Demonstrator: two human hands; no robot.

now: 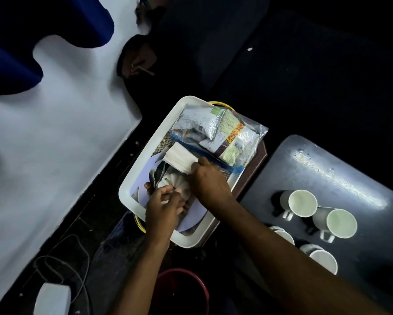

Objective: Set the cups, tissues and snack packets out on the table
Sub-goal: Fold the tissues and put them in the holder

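A white tray (134, 178) holds a clear bag of snack packets (216, 130) at its far end and a stack of white tissues (179, 159) in the middle. My right hand (208, 178) grips the near edge of the tissue stack. My left hand (163, 208) rests in the tray's near end, fingers pinched on a thin dark cord over white cloth. Several white cups (302, 203) stand on the dark grey table (327, 169) to the right.
The tray sits on a brown stand (257, 160) with a yellow rim beneath. A red bucket (181, 289) is on the floor below. Cables and a white box (52, 298) lie at lower left. A white wall fills the left.
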